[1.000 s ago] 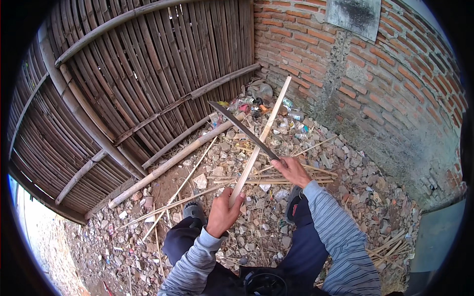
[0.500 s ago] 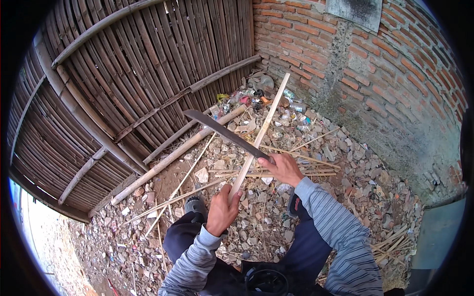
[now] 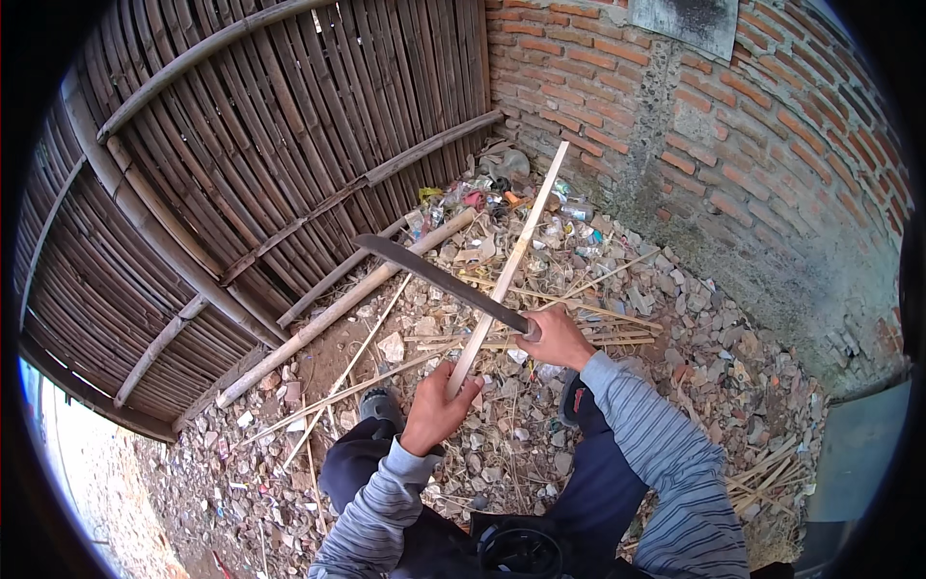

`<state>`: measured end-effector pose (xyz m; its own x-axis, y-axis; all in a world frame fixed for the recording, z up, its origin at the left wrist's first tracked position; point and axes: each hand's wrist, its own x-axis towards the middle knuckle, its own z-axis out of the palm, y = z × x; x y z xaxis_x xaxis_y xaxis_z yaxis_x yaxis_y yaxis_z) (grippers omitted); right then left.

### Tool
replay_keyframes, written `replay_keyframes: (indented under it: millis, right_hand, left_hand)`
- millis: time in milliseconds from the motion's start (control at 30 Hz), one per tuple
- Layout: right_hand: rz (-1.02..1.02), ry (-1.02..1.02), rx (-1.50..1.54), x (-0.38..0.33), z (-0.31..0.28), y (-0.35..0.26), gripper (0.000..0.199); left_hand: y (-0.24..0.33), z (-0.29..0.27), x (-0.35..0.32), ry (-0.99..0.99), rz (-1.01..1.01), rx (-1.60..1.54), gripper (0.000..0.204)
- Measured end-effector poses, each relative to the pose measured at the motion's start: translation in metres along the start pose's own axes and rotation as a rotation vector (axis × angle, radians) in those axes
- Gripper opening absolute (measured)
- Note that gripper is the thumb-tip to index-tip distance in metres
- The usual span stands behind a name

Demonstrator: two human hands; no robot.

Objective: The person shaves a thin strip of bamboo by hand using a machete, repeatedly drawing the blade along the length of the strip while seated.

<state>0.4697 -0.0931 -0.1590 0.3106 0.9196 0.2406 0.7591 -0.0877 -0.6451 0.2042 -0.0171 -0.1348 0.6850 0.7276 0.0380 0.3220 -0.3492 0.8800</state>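
Note:
My left hand (image 3: 437, 410) is closed around the near end of a long pale bamboo strip (image 3: 521, 246), which slants up and away to the right. In my right hand (image 3: 557, 338) is the handle of a machete (image 3: 439, 278) with a long dark blade. The blade points to the far left and lies across the strip a little beyond my left hand. Whether its edge touches the strip or only passes over it, I cannot tell. My right fingers wrap the handle and are partly hidden.
Rubble and stones (image 3: 502, 454) cover the ground, with several loose bamboo strips (image 3: 579, 340) on it. A bamboo pole (image 3: 347, 309) lies along the slatted bamboo wall (image 3: 289, 145) at left. A brick wall (image 3: 733, 154) stands at right. Litter (image 3: 482, 193) gathers in the far corner.
The machete has slid slightly nearer to me along the strip, its tip lower. My right hand has come down a little; my left hand keeps its hold.

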Motion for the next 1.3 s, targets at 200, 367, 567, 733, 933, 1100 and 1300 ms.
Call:
replay_keyframes:
  millis: [200,367,567,733,933,1100,1300]
  right_hand:
    - [-0.09,-0.088,-0.072,-0.008,0.011,-0.007,0.015]
    - [-0.019,-0.061,-0.072,0.005,0.01,-0.005,0.012]
    - [0.106,0.094,-0.056,0.022,0.003,0.01,0.018]
    - [0.04,0.128,-0.001,0.01,0.011,-0.011,0.015]
    - [-0.024,0.007,-0.133,0.017,0.01,-0.016,0.01]
    - [0.104,0.203,0.07,0.04,-0.009,0.019,0.022]
    - [-0.021,0.033,0.028,0.022,0.009,-0.024,0.014]
  left_hand:
    - [0.002,0.0,0.006,-0.112,-0.116,-0.041,0.035]
    - [-0.005,-0.001,0.006,-0.109,-0.085,-0.058,0.035]
    - [-0.002,-0.003,0.009,-0.129,-0.045,0.056,0.037]
    - [0.006,-0.002,0.006,-0.015,0.042,0.082,0.037]
    - [0.004,-0.002,0.001,0.104,0.154,0.208,0.033]
    - [0.002,0.002,-0.004,0.11,0.229,0.251,0.034]
    - [0.01,-0.016,-0.011,0.06,0.124,0.134,0.033]
